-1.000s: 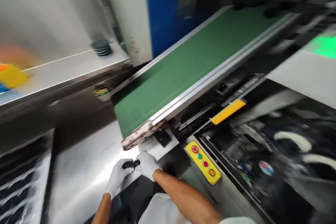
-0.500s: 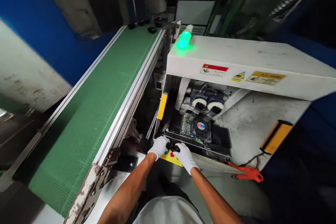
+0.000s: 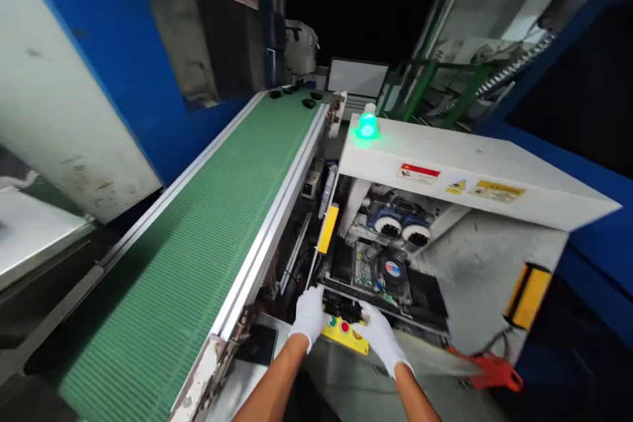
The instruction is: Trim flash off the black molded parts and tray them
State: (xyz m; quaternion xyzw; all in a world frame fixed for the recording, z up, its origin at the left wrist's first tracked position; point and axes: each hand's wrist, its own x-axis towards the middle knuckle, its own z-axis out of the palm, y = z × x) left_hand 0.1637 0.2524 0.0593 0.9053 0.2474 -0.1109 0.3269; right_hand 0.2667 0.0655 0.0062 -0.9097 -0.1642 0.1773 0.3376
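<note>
holding a small black part between our two gloved hands, we stand at the front edge of the open machine. our left hand has its fingers curled on the left end of the part, and our right hand has its fingers curled on the right end. both hands are partly closed around it, not flat and not tight fists. the part sits just above the yellow button box and just in front of the dark tray inside the machine.

we think we are at the step of bringing the part up to the machine. we cannot tell the exact spot where it would go, as the inside is dark and crowded. the next move would need a slow, steady push forward, with both hands kept level, and care not to bump the buttons under our fingers.

now we count. we see two white gloves, one black part in them, and one yellow button box with at least a green button and a red button showing. one green belt runs along our left side, with a few small dark things far away at its top end, too small to count well. one green light glows on the white lid. two white round caps sit side by side inside the machine. one red tool lies at the right.
</note>
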